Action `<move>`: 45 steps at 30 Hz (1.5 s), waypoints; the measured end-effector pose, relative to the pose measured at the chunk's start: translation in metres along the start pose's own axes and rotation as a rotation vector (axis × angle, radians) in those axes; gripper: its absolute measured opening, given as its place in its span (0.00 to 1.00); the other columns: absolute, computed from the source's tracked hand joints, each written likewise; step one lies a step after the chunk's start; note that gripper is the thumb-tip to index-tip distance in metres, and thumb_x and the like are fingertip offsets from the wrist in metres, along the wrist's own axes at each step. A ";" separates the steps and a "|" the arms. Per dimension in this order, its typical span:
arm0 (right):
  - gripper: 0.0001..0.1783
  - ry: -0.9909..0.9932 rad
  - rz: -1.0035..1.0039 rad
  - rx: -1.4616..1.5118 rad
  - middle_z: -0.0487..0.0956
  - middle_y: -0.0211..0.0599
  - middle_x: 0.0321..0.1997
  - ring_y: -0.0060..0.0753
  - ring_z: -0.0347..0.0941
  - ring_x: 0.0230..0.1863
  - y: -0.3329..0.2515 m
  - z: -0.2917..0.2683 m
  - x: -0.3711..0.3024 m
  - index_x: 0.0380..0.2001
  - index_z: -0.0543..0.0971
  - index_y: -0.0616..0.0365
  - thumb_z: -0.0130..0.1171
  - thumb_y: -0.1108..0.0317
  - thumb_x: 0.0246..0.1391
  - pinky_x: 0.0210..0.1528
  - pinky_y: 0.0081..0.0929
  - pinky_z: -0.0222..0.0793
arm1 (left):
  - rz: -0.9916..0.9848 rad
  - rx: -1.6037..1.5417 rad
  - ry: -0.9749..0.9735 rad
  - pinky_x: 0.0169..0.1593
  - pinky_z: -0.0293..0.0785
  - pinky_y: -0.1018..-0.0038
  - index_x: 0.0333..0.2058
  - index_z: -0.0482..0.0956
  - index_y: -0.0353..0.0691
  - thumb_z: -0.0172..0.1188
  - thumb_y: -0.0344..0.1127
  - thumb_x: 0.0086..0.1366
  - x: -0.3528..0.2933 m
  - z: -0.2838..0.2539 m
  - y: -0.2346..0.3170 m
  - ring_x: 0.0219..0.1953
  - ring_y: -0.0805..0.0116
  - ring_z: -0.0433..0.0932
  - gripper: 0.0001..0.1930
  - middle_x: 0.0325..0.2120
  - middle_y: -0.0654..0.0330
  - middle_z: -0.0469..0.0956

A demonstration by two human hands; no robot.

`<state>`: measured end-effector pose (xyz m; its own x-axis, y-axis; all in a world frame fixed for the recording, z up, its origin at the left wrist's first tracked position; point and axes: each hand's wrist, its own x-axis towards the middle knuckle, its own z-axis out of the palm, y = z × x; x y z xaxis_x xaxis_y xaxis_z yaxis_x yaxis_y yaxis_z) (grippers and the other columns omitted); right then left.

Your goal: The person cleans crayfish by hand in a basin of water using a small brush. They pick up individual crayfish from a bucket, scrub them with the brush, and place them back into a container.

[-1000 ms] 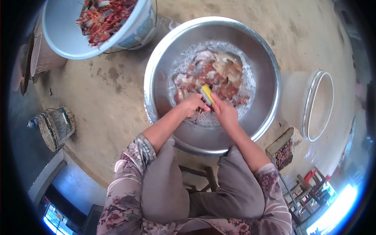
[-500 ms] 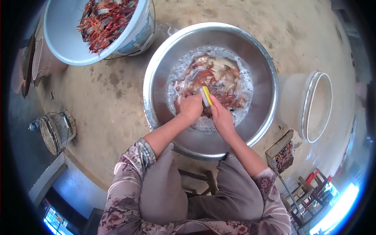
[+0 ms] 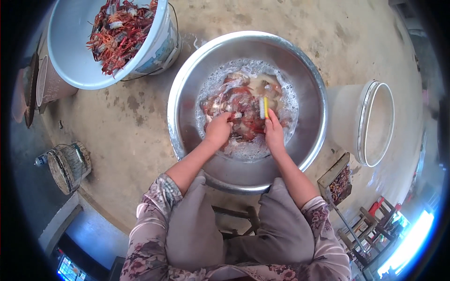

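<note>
A wide steel basin [image 3: 307,84] in front of my knees holds foamy water with several red crayfish [image 3: 243,99] in it. Over its middle, my left hand [image 3: 218,130] is closed round a crayfish [image 3: 236,115], whose pale underside shows just past the fingers. My right hand [image 3: 274,132] grips a scrub brush [image 3: 264,107] with a yellow back and white bristles. The bristles face left, and a gap separates them from the crayfish in my left hand.
At the far left, a light blue tub [image 3: 65,61] heaped with red crayfish [image 3: 123,35] rests on a bucket. An off-white bucket [image 3: 349,122] lies to the right, near a long-handled dustpan [image 3: 335,180]. A dirty pail [image 3: 70,166] is on the left.
My hands have drawn apart. The brush has moved right, away from my left hand, and turned more upright; the crayfish in the left hand now shows.
</note>
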<state>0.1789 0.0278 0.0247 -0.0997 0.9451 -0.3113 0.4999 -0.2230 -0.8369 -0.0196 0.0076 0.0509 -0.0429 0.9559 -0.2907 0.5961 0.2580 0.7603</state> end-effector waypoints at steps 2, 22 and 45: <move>0.22 -0.050 0.209 0.183 0.65 0.23 0.20 0.14 0.58 0.18 0.019 0.003 -0.009 0.55 0.62 0.52 0.41 0.70 0.54 0.20 0.13 0.55 | -0.484 -0.903 -0.314 0.18 0.62 0.77 0.34 0.71 0.38 0.45 0.33 0.60 0.009 0.002 -0.005 0.13 0.70 0.66 0.08 0.22 0.57 0.71; 0.23 -0.154 0.194 0.298 0.74 0.45 0.32 0.33 0.71 0.29 -0.074 0.047 -0.044 0.55 0.59 0.55 0.38 0.69 0.55 0.35 0.30 0.66 | -1.036 -1.109 0.049 0.10 0.49 0.78 0.16 0.65 0.46 0.39 0.51 0.62 0.006 0.036 0.011 0.07 0.75 0.56 0.21 0.09 0.67 0.62; 0.22 -0.117 0.031 -0.023 0.71 0.52 0.23 0.42 0.70 0.23 -0.054 0.035 -0.009 0.54 0.61 0.52 0.40 0.65 0.54 0.29 0.34 0.65 | -1.020 -1.185 -0.369 0.14 0.46 0.75 0.14 0.60 0.45 0.33 0.56 0.63 0.006 0.019 0.016 0.07 0.72 0.51 0.25 0.06 0.65 0.58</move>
<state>0.1232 0.0233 0.0567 -0.1827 0.9032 -0.3883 0.5237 -0.2448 -0.8159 0.0047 0.0143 0.0503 0.2771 0.2854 -0.9175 -0.4934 0.8616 0.1191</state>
